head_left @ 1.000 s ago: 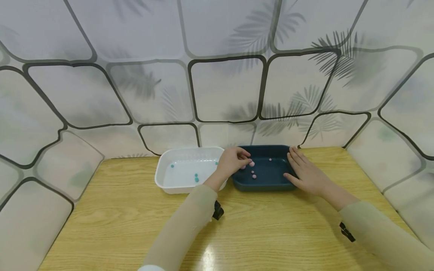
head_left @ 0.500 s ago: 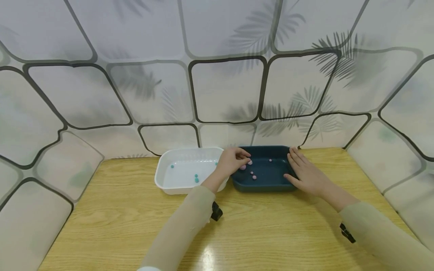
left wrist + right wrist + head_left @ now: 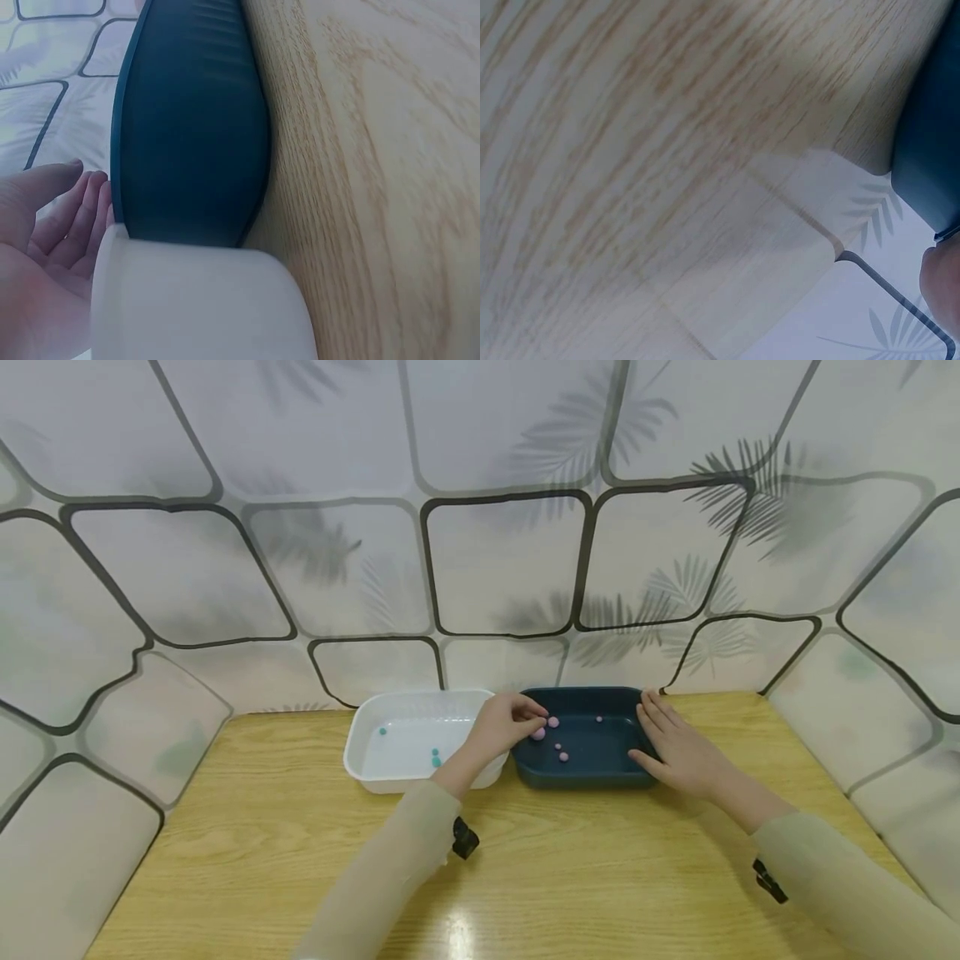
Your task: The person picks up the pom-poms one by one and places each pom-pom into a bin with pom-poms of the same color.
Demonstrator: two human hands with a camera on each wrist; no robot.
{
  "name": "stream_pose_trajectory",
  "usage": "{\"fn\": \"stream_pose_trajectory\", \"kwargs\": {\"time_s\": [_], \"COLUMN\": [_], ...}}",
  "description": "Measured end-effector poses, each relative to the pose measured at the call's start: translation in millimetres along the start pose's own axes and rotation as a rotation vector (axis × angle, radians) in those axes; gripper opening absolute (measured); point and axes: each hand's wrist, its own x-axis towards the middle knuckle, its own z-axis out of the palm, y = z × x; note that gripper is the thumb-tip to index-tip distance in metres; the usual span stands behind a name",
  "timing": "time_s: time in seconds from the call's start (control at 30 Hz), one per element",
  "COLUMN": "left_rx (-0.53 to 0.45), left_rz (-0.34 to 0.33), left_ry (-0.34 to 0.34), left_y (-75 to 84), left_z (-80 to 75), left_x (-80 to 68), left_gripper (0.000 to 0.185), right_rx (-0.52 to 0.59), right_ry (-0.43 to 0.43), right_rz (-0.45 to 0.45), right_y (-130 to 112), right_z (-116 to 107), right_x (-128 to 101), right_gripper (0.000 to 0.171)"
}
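In the head view my left hand (image 3: 500, 724) hangs over the meeting ends of two trays, its fingers bent loosely beside a larger pink ball (image 3: 538, 734). The left wrist view shows a gap between thumb and fingers, with nothing visible there. Straight fingers of my right hand (image 3: 678, 750) rest on the right end of the dark blue tray (image 3: 588, 778). Several pink balls lie in that tray, one small pink ball (image 3: 599, 719) farther right. Small green balls, including one green ball (image 3: 382, 732) at the left, lie in the white tray (image 3: 397, 782).
Both trays stand side by side on a wood-grain table (image 3: 525, 868), near the back. A patterned wall covering (image 3: 502, 564) rises behind the table and along both sides. In the left wrist view the white tray (image 3: 202, 307) meets the blue tray (image 3: 195, 127).
My left hand has drawn slightly left, and its fingertips now stand apart from a pink ball they were beside. A green ball near it is now hidden. The right hand stays on the blue tray.
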Motion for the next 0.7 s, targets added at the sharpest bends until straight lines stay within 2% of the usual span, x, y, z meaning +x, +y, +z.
{"fn": "stream_pose_trajectory", "kwargs": {"time_s": [0.33, 0.7], "left_rx": [-0.024, 0.026], "left_rz": [0.023, 0.051], "left_ry": [-0.001, 0.006], "left_y": [-8.8, -13.7], "left_z": [-14.6, -32.2], "left_x": [-11.0, -30.0], "left_gripper": [0.019, 0.017], "right_rx": [-0.016, 0.009], "right_ry": [-0.027, -0.016], "right_rz": [0.017, 0.017], "right_y": [-1, 1], "right_z": [-2, 0], "right_x": [2, 2], "right_gripper": [0.088, 0.089]}}
